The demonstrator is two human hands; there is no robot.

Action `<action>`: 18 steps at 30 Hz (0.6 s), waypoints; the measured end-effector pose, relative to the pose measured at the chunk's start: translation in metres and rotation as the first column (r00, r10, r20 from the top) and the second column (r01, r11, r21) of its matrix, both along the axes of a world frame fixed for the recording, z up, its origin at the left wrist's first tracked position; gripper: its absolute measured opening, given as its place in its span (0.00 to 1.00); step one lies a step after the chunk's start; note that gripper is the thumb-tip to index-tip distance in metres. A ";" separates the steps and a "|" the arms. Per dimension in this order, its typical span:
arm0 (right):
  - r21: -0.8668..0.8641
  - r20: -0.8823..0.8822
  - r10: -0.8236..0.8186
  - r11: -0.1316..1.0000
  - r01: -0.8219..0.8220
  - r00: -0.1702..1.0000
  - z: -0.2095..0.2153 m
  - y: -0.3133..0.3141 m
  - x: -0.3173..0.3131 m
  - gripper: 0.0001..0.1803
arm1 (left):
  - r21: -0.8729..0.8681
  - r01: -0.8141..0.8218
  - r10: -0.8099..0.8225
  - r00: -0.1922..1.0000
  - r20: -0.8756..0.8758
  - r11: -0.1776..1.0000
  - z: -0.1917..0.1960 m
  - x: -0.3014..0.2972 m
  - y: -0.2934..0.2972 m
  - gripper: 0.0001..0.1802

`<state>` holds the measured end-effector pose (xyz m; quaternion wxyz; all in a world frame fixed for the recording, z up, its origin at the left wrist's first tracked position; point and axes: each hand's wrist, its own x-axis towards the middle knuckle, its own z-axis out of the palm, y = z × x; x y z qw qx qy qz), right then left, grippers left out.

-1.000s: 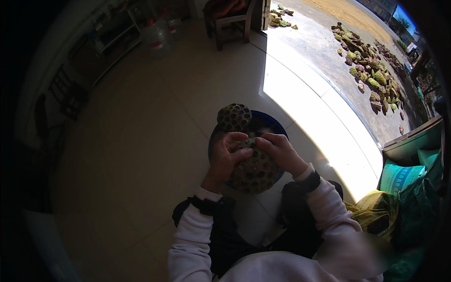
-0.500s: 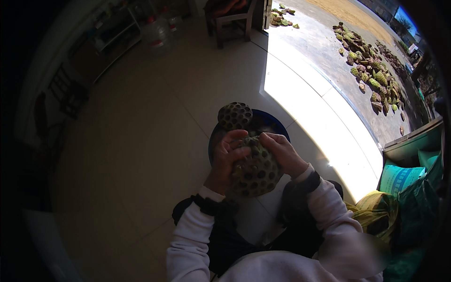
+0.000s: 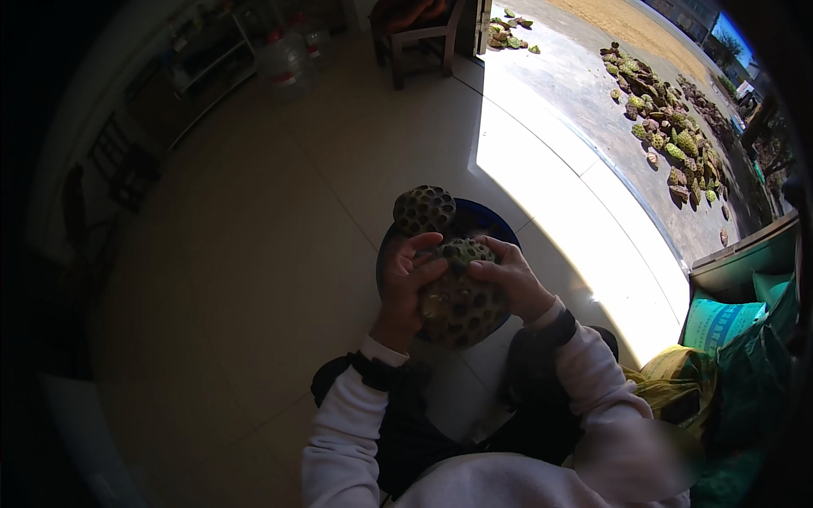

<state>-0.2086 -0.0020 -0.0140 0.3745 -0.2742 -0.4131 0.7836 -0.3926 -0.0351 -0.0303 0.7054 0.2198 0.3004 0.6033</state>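
Observation:
Both my hands grip a large lotus seed pod (image 3: 461, 315), its face dotted with dark seed holes, above a dark blue basin (image 3: 506, 222). The pod's far part is bent up between my fingers, with a crease or split across it at the thumbs; I cannot tell which. My left hand (image 3: 403, 284) clasps its left side, thumb and forefinger close to the crease. On the opposite side my right hand (image 3: 518, 284) presses with the thumb, fingers curled behind. A second lotus seed pod (image 3: 423, 209) rests at the basin's far left rim. The basin's contents are mostly hidden in shadow.
Heaps of lotus pods (image 3: 677, 135) lie on the sunlit ground outside. At right are a teal printed sack (image 3: 724, 323) and a yellow bag (image 3: 677, 377). A wooden chair (image 3: 419, 38) stands by the doorway, plastic bottles (image 3: 284, 63) farther left. My knees flank the basin's near side.
The far part of the pod has bent upward between my fingers, and the crease has widened. My right thumb has shifted slightly nearer me.

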 end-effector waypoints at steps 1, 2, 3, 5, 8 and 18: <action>-0.076 -0.105 0.004 0.997 -0.013 0.994 -0.003 -0.003 -0.002 0.26 | 0.020 0.024 -0.025 0.999 0.046 1.000 0.001 0.000 -0.002 0.26; -0.099 -0.132 -0.005 0.995 -0.008 0.991 -0.005 -0.005 -0.004 0.26 | 0.003 0.048 -0.048 0.996 0.080 0.999 0.002 -0.001 -0.004 0.26; -0.123 -0.161 -0.016 0.992 -0.004 0.987 -0.007 -0.006 -0.006 0.25 | -0.015 0.073 -0.071 0.991 0.112 0.997 0.003 -0.001 -0.005 0.26; -0.041 -0.071 -0.050 0.998 0.047 0.996 -0.009 -0.004 -0.007 0.23 | -0.052 0.025 -0.019 0.994 0.111 0.998 0.005 -0.001 -0.005 0.25; 0.320 0.252 -0.287 0.926 0.200 0.924 -0.007 0.009 -0.005 0.21 | -0.014 -0.119 0.117 0.988 -0.102 0.993 0.005 -0.001 0.000 0.22; 0.797 0.587 -0.609 0.553 -0.245 0.533 0.002 -0.003 -0.009 0.20 | 0.066 -0.223 0.230 0.885 -0.404 0.973 -0.013 0.010 0.001 0.20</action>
